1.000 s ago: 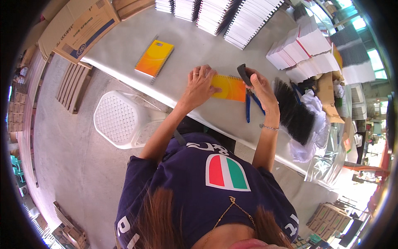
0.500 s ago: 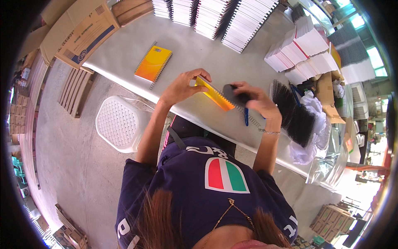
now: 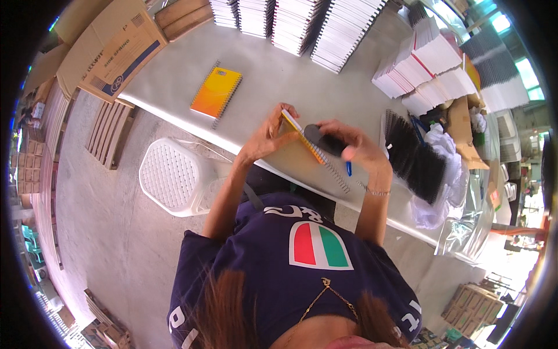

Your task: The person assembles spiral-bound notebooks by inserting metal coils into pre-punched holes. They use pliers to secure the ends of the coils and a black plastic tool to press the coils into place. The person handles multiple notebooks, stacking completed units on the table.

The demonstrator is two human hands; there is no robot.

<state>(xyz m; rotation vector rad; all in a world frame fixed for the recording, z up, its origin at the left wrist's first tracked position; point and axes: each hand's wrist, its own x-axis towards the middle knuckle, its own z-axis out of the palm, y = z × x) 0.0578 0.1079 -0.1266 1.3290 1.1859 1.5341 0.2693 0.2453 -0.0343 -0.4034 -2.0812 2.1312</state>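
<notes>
My left hand [image 3: 268, 138] grips a yellow-orange notebook [image 3: 314, 150] by its upper end, fingers and thumb on either side. The notebook stands tilted, with its edge turned up. A wire coil [image 3: 337, 176] runs along that edge and sticks out past its lower end. Closed in my right hand [image 3: 361, 148] is a dark, rounded tool [image 3: 325, 141], pressed against or very close to the coil edge; its exact kind is unclear. A blue, pen-like object [image 3: 349, 168] shows just below the right hand. Another yellow-orange spiral notebook [image 3: 216, 93] lies flat farther left.
Stacks of spiral-bound white books [image 3: 346, 32] line the table's far side. At the right are paper stacks [image 3: 415, 61], a heap of black coils [image 3: 419, 158] and crumpled plastic [image 3: 430, 210]. A cardboard box [image 3: 125, 52] and white stool [image 3: 171, 176] stand left.
The held notebook has turned more edge-on, so less of its cover shows. The dark tool has moved slightly left along the coil edge, and more of the protruding coil is visible.
</notes>
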